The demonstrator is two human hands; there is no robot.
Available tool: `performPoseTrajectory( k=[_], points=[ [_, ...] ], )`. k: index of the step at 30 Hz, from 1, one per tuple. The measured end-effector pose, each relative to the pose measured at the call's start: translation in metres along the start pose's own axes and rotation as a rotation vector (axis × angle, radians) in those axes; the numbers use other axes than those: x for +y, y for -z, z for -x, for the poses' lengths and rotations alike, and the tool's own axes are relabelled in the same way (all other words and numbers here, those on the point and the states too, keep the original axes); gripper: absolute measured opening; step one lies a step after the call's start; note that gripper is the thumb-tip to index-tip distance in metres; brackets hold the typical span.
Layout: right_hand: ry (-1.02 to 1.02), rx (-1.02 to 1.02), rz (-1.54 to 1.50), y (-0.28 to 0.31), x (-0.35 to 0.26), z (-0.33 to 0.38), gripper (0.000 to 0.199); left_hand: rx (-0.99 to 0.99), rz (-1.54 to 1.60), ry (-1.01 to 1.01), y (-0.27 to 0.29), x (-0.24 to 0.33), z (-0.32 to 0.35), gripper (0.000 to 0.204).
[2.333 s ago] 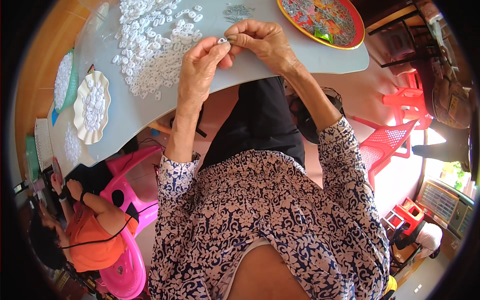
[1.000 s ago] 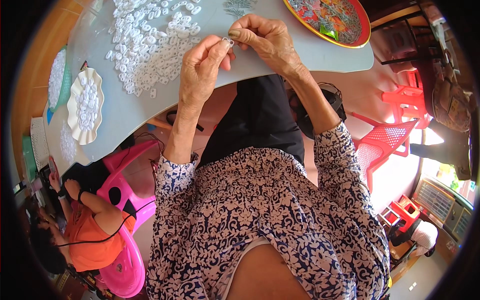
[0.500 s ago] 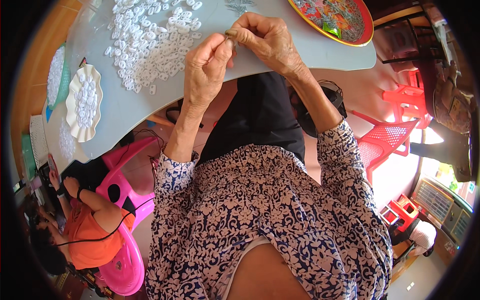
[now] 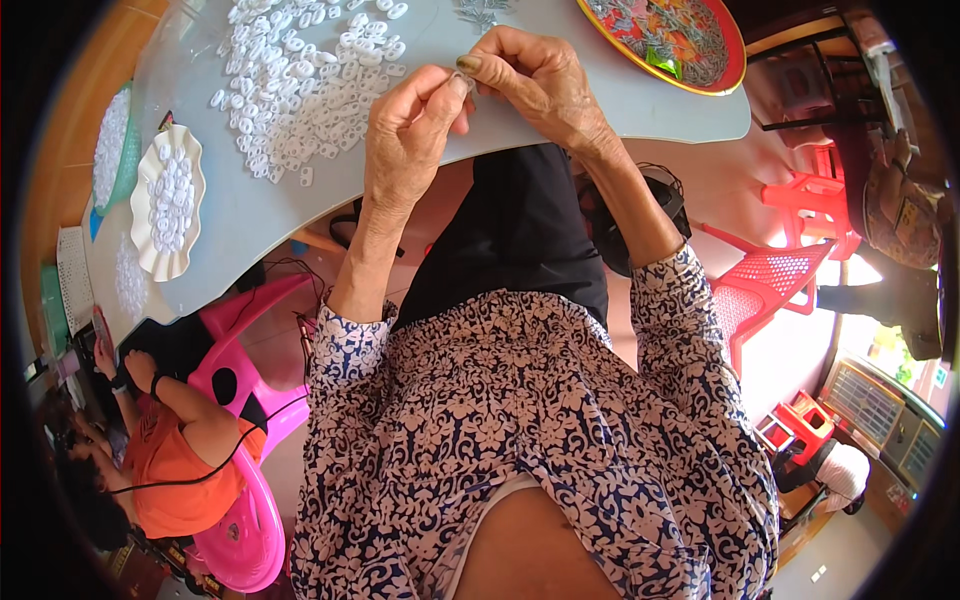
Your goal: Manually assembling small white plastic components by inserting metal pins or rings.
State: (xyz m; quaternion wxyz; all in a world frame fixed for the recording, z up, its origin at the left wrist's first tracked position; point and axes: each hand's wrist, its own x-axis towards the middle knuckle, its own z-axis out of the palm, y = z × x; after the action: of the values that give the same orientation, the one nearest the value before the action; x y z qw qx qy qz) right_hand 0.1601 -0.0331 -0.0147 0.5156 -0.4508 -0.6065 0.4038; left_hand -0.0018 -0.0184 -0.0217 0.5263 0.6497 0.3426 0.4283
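My left hand (image 4: pixel 410 130) and my right hand (image 4: pixel 535 85) meet above the near edge of the grey table (image 4: pixel 240 225). Thumb and fingers of both are pinched together around something small, mostly hidden by the fingertips. Just left of my hands spreads a heap of small white oval plastic pieces (image 4: pixel 290 95) with holes in them. Beyond my right hand lies a little pile of thin grey metal pieces (image 4: pixel 484 12). To the right stands a red round tray (image 4: pixel 738 45) with a yellow rim, holding many similar grey pieces and a green wrapper (image 4: pixel 663 64).
A cream wavy-edged dish (image 4: pixel 150 255) of white pieces stands at the table's left, beside a green basket (image 4: pixel 128 175) of more. A person in an orange shirt (image 4: pixel 195 470) sits on a pink chair (image 4: pixel 255 540) at left. Red plastic chairs (image 4: pixel 760 285) stand at right.
Both hands stay pinched together at nearly the same spot. The right thumb has shifted slightly, and the fingertips are a little further apart.
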Motion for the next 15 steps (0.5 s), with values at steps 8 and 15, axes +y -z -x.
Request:
performPoseTrajectory(
  k=[8,15],
  points=[
    [0.023,0.037,0.206,-0.0034,-0.0015,0.0014,0.024,0.066,-0.163,-0.048,-0.0044,0.0028,0.0030,0.022],
    [0.010,-0.001,0.058,0.0003,-0.0020,0.0005,0.026,0.031,-0.019,0.002,-0.0002,0.0027,0.0009,0.022]
  ],
)
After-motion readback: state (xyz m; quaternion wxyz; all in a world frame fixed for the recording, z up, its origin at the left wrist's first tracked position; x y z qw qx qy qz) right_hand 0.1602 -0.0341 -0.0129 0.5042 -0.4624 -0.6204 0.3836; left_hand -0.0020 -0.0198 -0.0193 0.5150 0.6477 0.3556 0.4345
